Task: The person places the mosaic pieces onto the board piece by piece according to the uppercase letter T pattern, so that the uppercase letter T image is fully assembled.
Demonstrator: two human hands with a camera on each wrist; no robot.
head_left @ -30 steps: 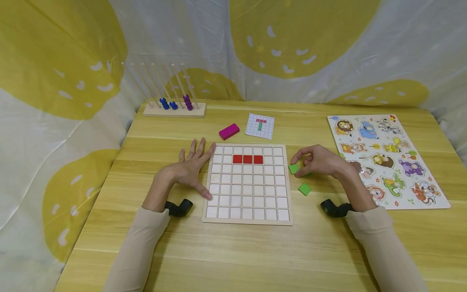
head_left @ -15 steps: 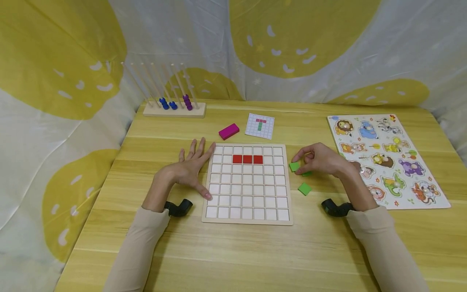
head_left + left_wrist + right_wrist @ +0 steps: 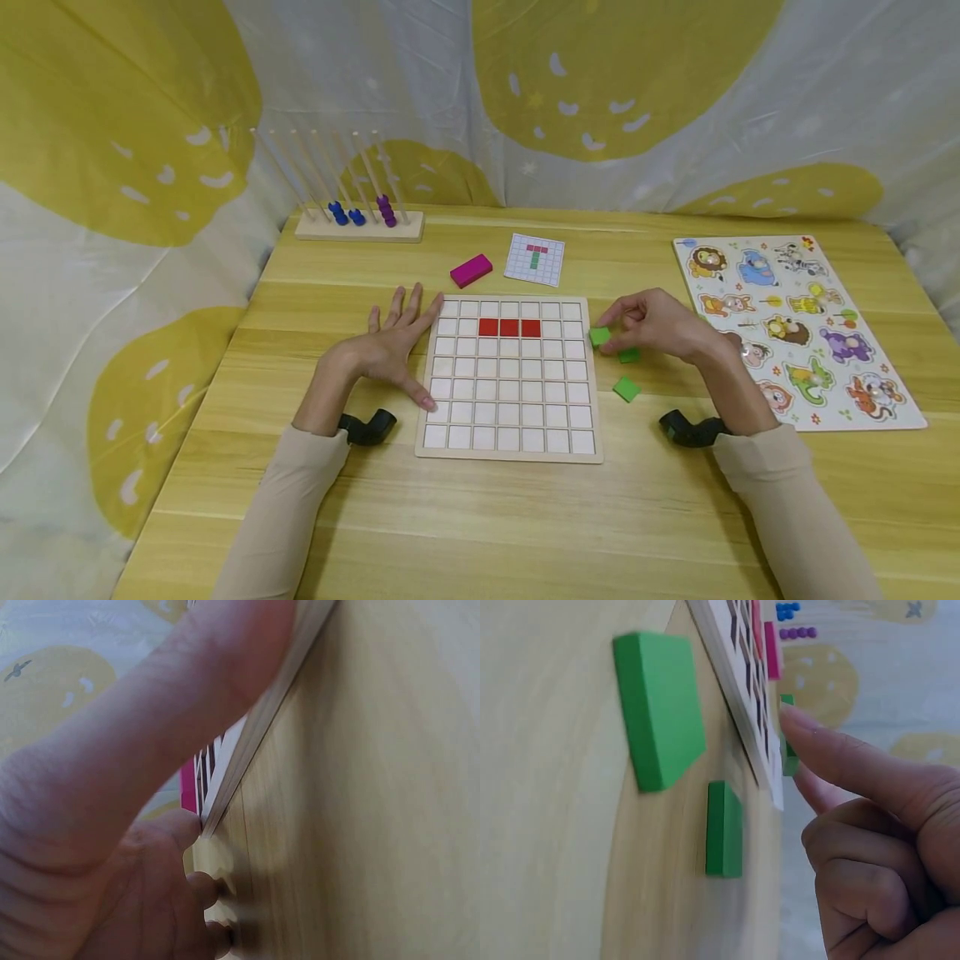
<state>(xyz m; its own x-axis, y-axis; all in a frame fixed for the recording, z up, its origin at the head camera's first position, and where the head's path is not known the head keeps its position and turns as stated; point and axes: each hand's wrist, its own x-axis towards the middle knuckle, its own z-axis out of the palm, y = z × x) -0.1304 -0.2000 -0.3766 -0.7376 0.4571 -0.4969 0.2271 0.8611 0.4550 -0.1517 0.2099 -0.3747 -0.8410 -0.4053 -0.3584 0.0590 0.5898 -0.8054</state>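
Note:
Between thumb and index finger, my right hand (image 3: 654, 323) pinches a green square tile (image 3: 599, 336), held up at the right edge of the white grid board (image 3: 498, 392). Two other green tiles lie on the table: one (image 3: 627, 388) below the hand, and a second tile (image 3: 724, 829) partly covered by the hand in the head view. My left hand (image 3: 386, 350) spreads its fingers at the board's left edge, its thumb resting on the frame. Three red tiles (image 3: 509, 327) sit side by side in the board's second row from the top.
Behind the board lie a magenta block (image 3: 471, 270) and a pattern card (image 3: 534, 259) with a red and green T. A peg stand (image 3: 358, 227) with blue and purple beads is at the back left. An animal puzzle board (image 3: 802, 333) lies at right.
My right hand has lifted its green tile and shifted it slightly up and left toward the board, uncovering more of the tile beneath. The left hand has stayed put.

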